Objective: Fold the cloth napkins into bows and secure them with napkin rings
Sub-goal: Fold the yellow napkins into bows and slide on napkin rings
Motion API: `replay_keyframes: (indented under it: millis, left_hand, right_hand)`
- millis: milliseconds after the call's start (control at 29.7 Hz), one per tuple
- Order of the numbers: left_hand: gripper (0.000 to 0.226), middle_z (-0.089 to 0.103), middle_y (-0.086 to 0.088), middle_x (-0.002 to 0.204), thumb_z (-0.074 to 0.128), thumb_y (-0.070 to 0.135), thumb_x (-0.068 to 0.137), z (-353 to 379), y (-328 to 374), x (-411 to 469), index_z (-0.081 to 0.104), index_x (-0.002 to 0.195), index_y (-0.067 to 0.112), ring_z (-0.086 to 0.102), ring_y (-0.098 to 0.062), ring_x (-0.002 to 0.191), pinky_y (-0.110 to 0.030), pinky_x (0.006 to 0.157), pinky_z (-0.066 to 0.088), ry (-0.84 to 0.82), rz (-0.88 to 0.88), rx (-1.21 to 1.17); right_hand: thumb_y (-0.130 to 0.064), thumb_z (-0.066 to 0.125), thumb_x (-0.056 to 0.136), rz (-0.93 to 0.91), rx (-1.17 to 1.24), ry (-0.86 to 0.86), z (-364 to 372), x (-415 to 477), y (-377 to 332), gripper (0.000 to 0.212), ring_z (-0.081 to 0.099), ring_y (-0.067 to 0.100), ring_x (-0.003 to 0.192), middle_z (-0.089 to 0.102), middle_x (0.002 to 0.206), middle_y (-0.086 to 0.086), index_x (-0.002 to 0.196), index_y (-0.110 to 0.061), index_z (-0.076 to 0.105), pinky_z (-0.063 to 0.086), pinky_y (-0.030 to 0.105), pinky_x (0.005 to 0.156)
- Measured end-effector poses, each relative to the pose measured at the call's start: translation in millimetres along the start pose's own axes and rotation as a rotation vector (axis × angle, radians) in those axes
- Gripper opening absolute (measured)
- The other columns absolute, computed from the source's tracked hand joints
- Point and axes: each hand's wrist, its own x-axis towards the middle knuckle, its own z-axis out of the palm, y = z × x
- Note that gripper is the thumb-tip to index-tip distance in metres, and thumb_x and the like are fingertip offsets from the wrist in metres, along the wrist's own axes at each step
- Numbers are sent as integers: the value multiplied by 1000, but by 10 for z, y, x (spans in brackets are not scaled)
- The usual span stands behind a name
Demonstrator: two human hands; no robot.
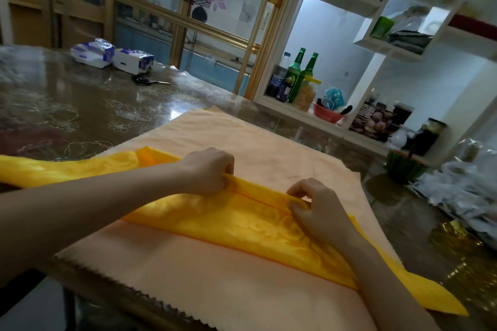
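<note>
A yellow patterned napkin (pixel 242 226) lies as a long folded band across a peach cloth (pixel 209 277) on the table. My left hand (pixel 208 170) grips the band's folded upper edge near its middle, fingers curled over the fold. My right hand (pixel 316 205) pinches the same upper edge a little further right. The band's left end (pixel 53 169) trails off the peach cloth, and its right end (pixel 430 295) runs past my right forearm. No napkin ring is in view.
The glossy brown table (pixel 80 110) carries two tissue packs (pixel 92 52) and black scissors (pixel 148 80) at the far side. White shelves (pixel 349 0) with green bottles (pixel 295 72), jars and a red bowl stand to the right. Crumpled plastic bags (pixel 462 191) lie at the right edge.
</note>
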Motion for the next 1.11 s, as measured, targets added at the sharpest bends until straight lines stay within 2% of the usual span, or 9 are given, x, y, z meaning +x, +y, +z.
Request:
replay_keyframes:
  millis: [101, 169, 371, 404, 506, 607, 708, 843, 1112]
  left_hand:
    - [22, 58, 1, 116, 53, 17, 89, 37, 20, -8, 55, 111, 19, 55, -19, 102, -27, 80, 41, 126, 78, 109]
    - [22, 56, 3, 112, 52, 21, 88, 56, 36, -17, 53, 110, 20, 54, -17, 101, -27, 84, 37, 124, 139, 191]
    - [28, 54, -1, 110, 45, 43, 93, 79, 136, -52, 57, 98, 19, 49, -20, 105, -33, 89, 36, 52, 108, 232]
    - [28, 54, -2, 110, 44, 41, 95, 93, 148, -45, 58, 98, 18, 49, -21, 105, -34, 89, 37, 60, 101, 216]
    - [25, 53, -5, 117, 43, 36, 96, 161, 177, 11, 55, 103, 15, 48, -23, 110, -34, 93, 37, 63, 88, 177]
    - [40, 29, -10, 149, 35, 34, 98, 271, 180, 61, 38, 134, 17, 25, -24, 138, -39, 112, 22, 6, 79, 212]
    - [47, 8, -6, 158, 20, 33, 101, 341, 174, 49, 20, 147, 20, 3, -20, 146, -44, 118, 4, -83, 89, 245]
    - [49, 5, -5, 158, 13, 36, 102, 363, 165, 21, 15, 149, 23, 1, -19, 146, -44, 118, 1, -156, 24, 170]
    - [59, -5, -2, 158, 13, 54, 97, 319, -42, -70, 7, 150, 29, -7, -17, 145, -36, 116, -7, -189, -72, 108]
  right_hand:
    - [4, 60, 74, -21, -107, 70, 26, 14, -22, 23, 53, 18, 84, 55, 86, -3, 82, -17, 60, 45, 25, 78]
    - [5, 58, 72, -18, -140, 51, 28, 12, -41, 24, 54, 22, 86, 55, 89, 0, 82, -17, 58, 46, 35, 80]
    - [-18, 54, 83, 41, -149, -254, -29, -60, -113, 9, 46, 15, 93, 49, 99, -4, 89, -24, 50, 38, 31, 89]
    - [-22, 53, 86, 45, -151, -232, -14, -62, -130, 4, 47, 16, 92, 51, 99, -3, 89, -23, 52, 39, 32, 89]
    - [-30, 51, 93, 47, -172, -76, 73, -49, -166, 18, 52, 19, 92, 57, 100, 3, 91, -14, 59, 42, 35, 88]
    - [-30, 51, 95, 1, -69, -42, 172, -19, -242, 23, 53, 20, 107, 57, 117, 4, 111, -14, 58, 40, 32, 95]
    - [-36, 38, 100, -58, -100, -272, 261, 12, -297, 48, 30, 16, 138, 32, 151, 0, 145, -23, 30, 19, 24, 110]
    - [-50, 20, 99, 3, -167, -467, 299, 21, -271, 55, -2, 9, 145, -2, 159, -8, 150, -34, 6, -4, 32, 117]
    - [-55, 9, 95, 220, -210, -511, 78, -26, 152, 59, -6, 14, 146, -7, 159, -6, 150, -34, 4, -4, 38, 117]
